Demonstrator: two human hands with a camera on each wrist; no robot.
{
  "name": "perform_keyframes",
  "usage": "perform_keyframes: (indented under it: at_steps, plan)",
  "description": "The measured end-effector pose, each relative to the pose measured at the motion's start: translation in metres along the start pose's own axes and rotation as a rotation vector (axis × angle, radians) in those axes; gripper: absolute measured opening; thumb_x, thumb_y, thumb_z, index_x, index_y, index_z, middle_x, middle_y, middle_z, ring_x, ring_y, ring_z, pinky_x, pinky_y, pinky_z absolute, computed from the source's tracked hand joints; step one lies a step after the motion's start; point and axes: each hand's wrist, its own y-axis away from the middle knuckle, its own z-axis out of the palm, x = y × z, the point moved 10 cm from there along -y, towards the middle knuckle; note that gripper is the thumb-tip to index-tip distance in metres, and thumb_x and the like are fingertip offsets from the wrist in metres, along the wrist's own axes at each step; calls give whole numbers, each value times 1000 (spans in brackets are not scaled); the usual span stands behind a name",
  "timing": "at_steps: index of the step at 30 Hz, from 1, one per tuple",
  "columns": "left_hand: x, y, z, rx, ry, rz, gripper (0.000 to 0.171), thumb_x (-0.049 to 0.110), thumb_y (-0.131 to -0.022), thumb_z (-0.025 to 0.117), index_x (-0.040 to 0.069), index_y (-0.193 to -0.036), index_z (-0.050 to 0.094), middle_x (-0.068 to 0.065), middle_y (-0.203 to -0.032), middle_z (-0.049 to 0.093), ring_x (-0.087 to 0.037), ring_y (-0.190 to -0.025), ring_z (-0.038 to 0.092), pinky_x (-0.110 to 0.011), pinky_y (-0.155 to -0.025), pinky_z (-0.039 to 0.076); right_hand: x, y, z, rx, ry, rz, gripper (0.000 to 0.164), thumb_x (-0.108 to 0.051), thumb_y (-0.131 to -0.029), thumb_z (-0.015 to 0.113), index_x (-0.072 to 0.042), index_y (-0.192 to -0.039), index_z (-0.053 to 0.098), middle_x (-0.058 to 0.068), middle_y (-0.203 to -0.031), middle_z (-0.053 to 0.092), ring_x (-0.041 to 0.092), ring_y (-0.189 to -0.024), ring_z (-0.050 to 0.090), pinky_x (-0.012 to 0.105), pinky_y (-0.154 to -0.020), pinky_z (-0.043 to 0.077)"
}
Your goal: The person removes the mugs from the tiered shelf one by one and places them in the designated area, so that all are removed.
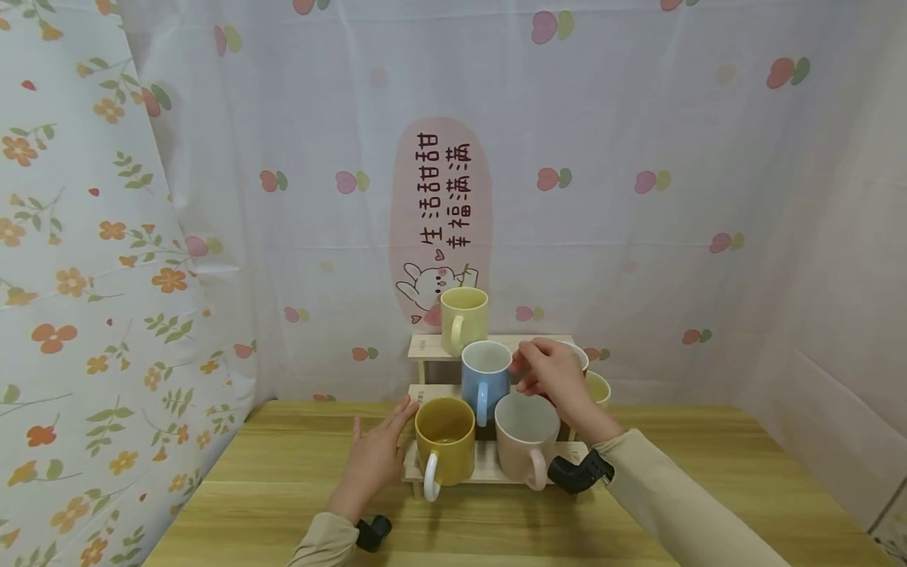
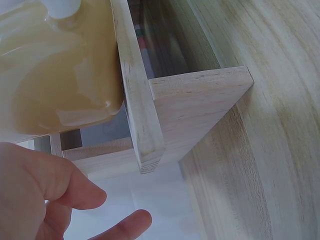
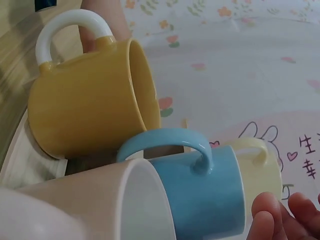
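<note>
A three-step wooden stand (image 1: 489, 472) carries several mugs. On its lowest step stand a mustard-yellow mug (image 1: 445, 441) with a white handle and a pale pink mug (image 1: 524, 433). The blue mug (image 1: 485, 386) is on the middle step, the pale yellow mug (image 1: 464, 319) on the top one. My left hand (image 1: 379, 453) is beside the stand's left end, near the mustard mug; in the left wrist view its thumb and finger (image 2: 132, 225) are apart with nothing between. Over the pink mug reaches my right hand (image 1: 553, 374), loosely bent fingers close to the blue mug's rim; contact is unclear.
Partly behind my right hand are a white-rimmed mug (image 1: 575, 356) and another pale yellow mug (image 1: 598, 387). The stand sits on a wood-grain table (image 1: 673, 480). A printed curtain (image 1: 602, 252) hangs behind it, a flowered one (image 1: 92, 315) at the left.
</note>
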Motion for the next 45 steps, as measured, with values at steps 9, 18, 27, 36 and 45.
perform_keyframes:
  at_steps: [9,18,27,36,45]
  plan:
    - [0,2,-4,27,-13,-4,70,-2,-79,66,20,-143,45,0,-149,43,-20,-74,64,-75,-103,19,-4,-7,16,-6,-2,-7,28,-23,-96,51,3,-91,63,11,-78,69,13,-50,60,26,-53,56]
    - [1,0,-6,35,-11,2,71,-3,-78,66,20,-142,46,0,-149,43,-19,-72,63,-76,-102,20,-7,-12,25,-4,-6,-6,30,-25,-96,52,2,-89,63,14,-79,69,14,-50,61,28,-54,57]
    - [1,2,0,33,-17,10,71,-3,-78,65,20,-142,45,0,-148,44,-24,-85,67,-76,-101,21,-7,-15,31,-23,23,39,30,-28,-96,51,-1,-94,64,14,-85,68,16,-52,61,27,-57,58]
    - [2,2,0,36,-9,7,72,-3,-77,65,20,-142,45,0,-148,44,-22,-81,66,-76,-101,22,-16,-23,41,-21,-2,61,28,-27,-93,52,-2,-91,64,12,-80,69,16,-49,60,26,-51,56]
    - [2,0,-1,30,-8,6,72,-4,-77,65,19,-142,45,0,-149,44,-20,-75,64,-76,-101,21,-19,-37,53,-34,-23,94,31,-26,-92,50,1,-95,65,13,-81,69,14,-48,60,26,-50,56]
